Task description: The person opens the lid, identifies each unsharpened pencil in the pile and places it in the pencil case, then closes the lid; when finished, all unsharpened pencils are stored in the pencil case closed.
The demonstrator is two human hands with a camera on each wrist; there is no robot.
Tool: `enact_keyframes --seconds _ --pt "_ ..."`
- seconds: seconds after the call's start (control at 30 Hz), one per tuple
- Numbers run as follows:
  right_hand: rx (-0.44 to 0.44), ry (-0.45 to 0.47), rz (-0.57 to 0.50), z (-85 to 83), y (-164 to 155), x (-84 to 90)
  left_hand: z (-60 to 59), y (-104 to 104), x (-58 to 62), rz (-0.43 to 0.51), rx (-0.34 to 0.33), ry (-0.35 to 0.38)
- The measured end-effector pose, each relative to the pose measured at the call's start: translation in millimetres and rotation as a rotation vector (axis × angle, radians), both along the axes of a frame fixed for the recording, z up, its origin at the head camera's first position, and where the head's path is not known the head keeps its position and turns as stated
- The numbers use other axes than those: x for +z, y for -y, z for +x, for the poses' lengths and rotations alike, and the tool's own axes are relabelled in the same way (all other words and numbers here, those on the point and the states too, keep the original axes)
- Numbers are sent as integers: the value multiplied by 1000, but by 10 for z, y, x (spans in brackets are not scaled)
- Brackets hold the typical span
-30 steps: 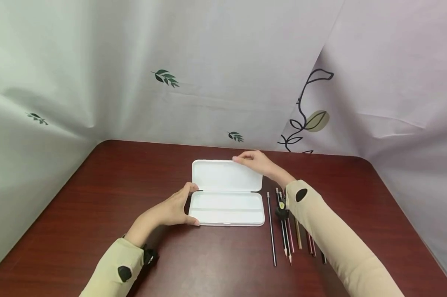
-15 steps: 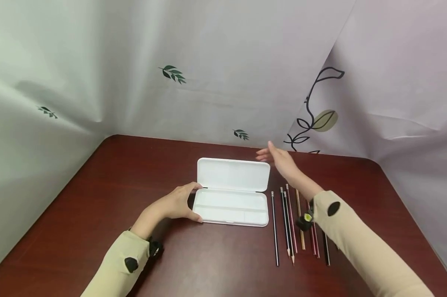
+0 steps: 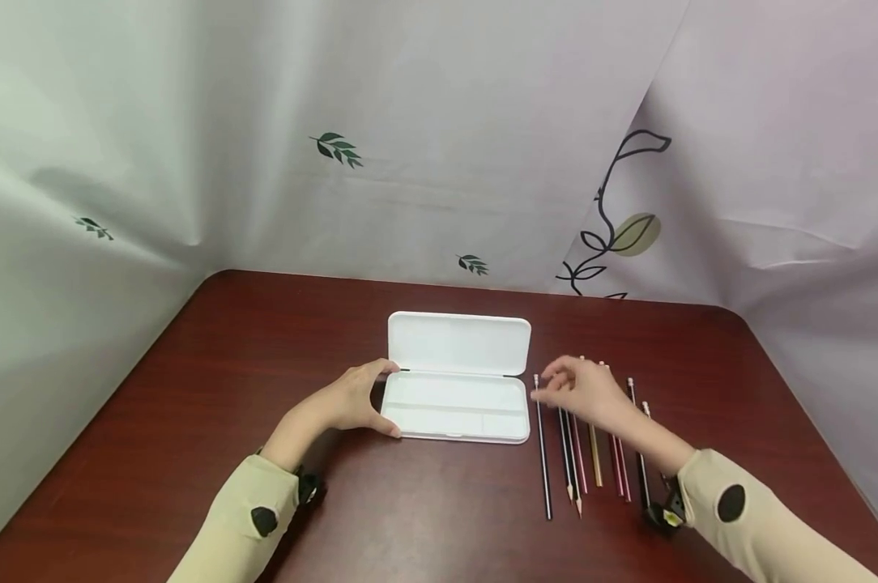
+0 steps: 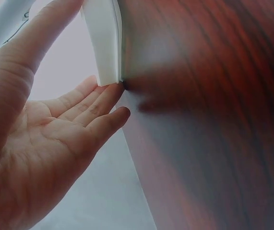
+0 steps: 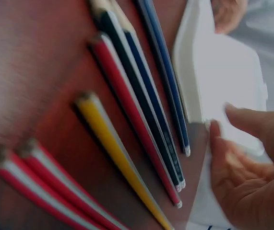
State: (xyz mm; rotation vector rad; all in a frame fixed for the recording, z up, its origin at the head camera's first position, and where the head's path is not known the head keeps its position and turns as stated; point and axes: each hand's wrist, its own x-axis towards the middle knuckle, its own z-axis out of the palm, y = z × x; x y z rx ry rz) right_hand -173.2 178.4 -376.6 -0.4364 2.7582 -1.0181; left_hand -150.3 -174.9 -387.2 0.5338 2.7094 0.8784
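Note:
A white pencil case (image 3: pixel 439 405) lies with its lid (image 3: pixel 459 344) raised at the back. Divided into shallow compartments, its tray holds nothing. My left hand (image 3: pixel 346 401) holds the case's left end, thumb at the front corner and fingers near the hinge. In the left wrist view those fingers (image 4: pixel 86 108) touch the white end. My right hand (image 3: pixel 588 397), slightly blurred, is over the pencils with fingers loosely bent and nothing between them. Its fingertips are close to the eraser end of a dark blue pencil (image 3: pixel 545 470) beside the case; contact cannot be told.
Several more pencils lie side by side right of the case, among them a yellow pencil (image 5: pixel 120 155), a red pencil (image 5: pixel 129 103) and dark ones. The dark red wooden table (image 3: pixel 424 510) meets a pale curtain (image 3: pixel 410 202) with leaf prints at its back edge.
My right hand has let go of the lid's top edge and moved right, then down over the pencils. The lid stays raised. My left hand keeps its place on the case.

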Motion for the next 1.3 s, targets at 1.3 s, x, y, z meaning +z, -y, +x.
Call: enact_keyframes --seconds 1.3 --pt "99 117 71 72 20 268 -31 -11 32 -16 7 4"
